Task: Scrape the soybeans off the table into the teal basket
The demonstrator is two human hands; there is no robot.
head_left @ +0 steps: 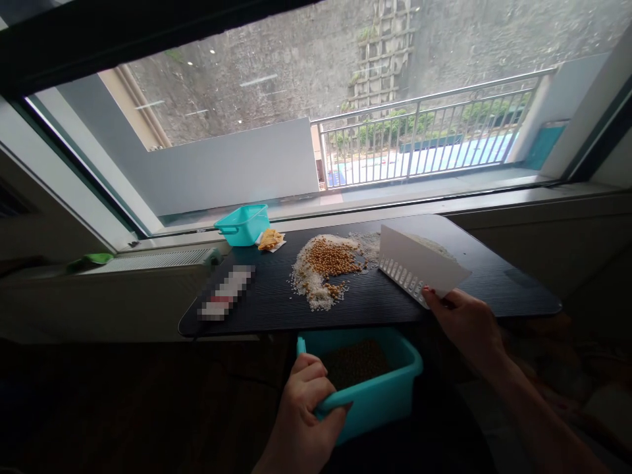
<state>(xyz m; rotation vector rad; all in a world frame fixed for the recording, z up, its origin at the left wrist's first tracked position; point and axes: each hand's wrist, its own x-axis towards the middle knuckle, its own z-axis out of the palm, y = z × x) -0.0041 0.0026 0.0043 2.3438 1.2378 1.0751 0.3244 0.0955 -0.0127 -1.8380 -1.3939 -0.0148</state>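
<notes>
My left hand [309, 408] grips the near-left rim of a turquoise plastic basin [375, 401], held just below the table's front edge. Small brownish grains [358, 362] lie in its shaded bottom. At the right, my right hand [461, 316] pinches the lower corner of a white sheet [419, 263] with a row of holes along its lower edge. The sheet stands tilted on the table, partly hiding pale grains [429, 247] behind it. Left of it spreads a pile of white grains [309, 276] topped with tan soybean-like beans [333, 255].
The dark table [276, 309] stands against a window. A smaller turquoise basin [244, 225] sits at its back left, beside a crumpled yellowish item [271, 239]. A blurred-out flat object [227, 293] lies on the left side. Beyond is a radiator [158, 263].
</notes>
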